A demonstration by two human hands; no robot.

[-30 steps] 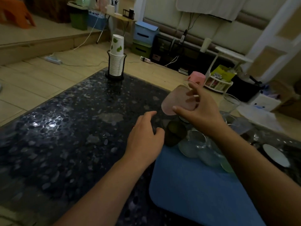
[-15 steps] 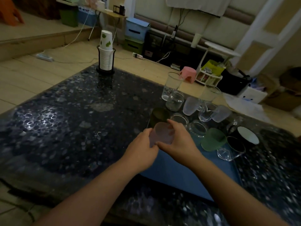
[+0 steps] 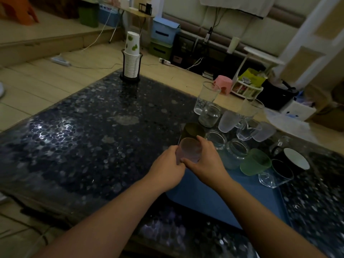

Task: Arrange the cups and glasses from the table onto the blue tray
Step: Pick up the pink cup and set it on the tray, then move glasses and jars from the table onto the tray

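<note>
A frosted pink cup (image 3: 189,149) stands upright at the far left corner of the blue tray (image 3: 210,200). My left hand (image 3: 167,168) and my right hand (image 3: 204,162) both wrap around it. Behind it on the tray are a dark olive cup (image 3: 192,130), two clear jars (image 3: 235,152), a green frosted cup (image 3: 255,164) and a clear mug (image 3: 275,176). On the table beyond stand a tall clear glass (image 3: 205,97), a small jar (image 3: 209,116), frosted glasses (image 3: 228,121) and a black mug with white inside (image 3: 296,160).
A stack of paper cups (image 3: 131,56) in a black holder stands at the table's far corner. The dark pebble-patterned table (image 3: 83,138) stretches to the left. A pink stool (image 3: 223,84) and boxes stand on the floor beyond the far edge.
My right hand brought the pink cup down from mid-air onto the tray's far left corner. My left hand closed onto the cup as well.
</note>
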